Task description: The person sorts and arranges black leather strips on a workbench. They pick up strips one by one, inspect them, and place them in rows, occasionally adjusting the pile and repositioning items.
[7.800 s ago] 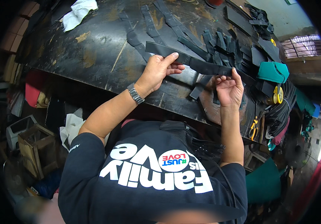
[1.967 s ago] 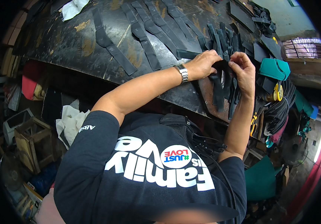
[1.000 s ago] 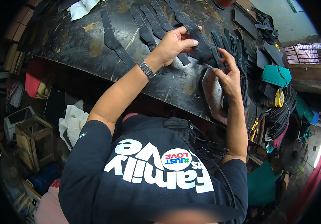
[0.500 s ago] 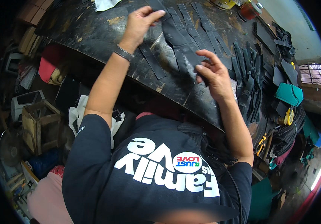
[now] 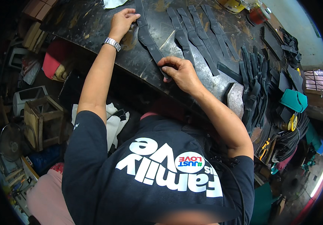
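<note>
A long black strap (image 5: 145, 36) with a wider middle section and faint pale marks lies slantwise along the near part of the dark table. At its far part, my left hand (image 5: 122, 23) has thumb and fingertips closed on the strap's left edge. Its near end is pinched between the thumb and fingers of my right hand (image 5: 180, 72), close to the table's front edge. Just right of it, several similar black straps (image 5: 201, 35) lie side by side in a row, partly overlapping.
A dark, worn tabletop (image 5: 82, 33) runs beneath everything. To the right are a grey lump (image 5: 236, 99), a heap of black strips (image 5: 252, 90) and a teal piece (image 5: 294, 100). A red jar (image 5: 258, 16) and a yellow tub (image 5: 233, 5) stand at the far right. A wooden stool frame (image 5: 43, 123) is at left.
Both hands have moved left with the strap, which now lies on the table left of the row. My right hand has come down and closed on the strap's near end.
</note>
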The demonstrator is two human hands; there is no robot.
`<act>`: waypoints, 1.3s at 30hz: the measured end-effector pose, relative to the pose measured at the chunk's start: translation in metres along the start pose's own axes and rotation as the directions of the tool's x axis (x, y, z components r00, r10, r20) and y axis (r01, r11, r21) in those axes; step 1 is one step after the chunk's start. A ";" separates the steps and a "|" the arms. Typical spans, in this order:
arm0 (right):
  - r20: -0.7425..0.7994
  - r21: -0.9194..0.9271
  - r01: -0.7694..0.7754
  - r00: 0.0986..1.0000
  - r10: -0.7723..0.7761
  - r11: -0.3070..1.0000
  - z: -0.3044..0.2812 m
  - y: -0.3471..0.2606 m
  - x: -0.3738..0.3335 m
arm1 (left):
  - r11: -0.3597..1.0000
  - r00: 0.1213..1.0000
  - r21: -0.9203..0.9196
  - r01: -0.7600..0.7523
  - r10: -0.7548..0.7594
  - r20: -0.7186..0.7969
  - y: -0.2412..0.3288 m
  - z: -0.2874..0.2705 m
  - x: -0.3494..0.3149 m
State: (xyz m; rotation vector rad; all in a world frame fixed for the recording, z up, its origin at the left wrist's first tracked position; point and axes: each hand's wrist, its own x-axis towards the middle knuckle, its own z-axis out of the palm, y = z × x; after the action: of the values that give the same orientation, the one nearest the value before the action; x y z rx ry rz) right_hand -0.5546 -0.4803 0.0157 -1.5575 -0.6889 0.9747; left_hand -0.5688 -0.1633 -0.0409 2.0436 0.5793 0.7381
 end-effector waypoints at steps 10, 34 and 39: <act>-0.122 -0.522 0.100 0.974 -0.190 0.847 -0.051 -0.014 -0.066 | 0.909 0.968 0.379 -0.175 0.229 -0.102 0.045 0.008 -0.025; -0.645 -0.359 -0.151 0.753 -0.128 0.921 -0.182 -0.001 -0.140 | 0.858 0.750 -0.271 -0.436 0.513 0.417 0.184 0.074 -0.154; -0.573 0.293 0.248 0.819 -0.038 0.923 -0.186 -0.003 -0.146 | 0.845 0.597 -0.533 -0.041 0.448 0.665 0.229 0.144 -0.197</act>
State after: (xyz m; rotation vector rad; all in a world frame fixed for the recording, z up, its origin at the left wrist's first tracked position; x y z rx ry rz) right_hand -0.4637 -0.6948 0.0585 -1.3422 -0.1904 0.4461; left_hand -0.5824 -0.4894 0.0314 1.7482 -0.3924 0.0521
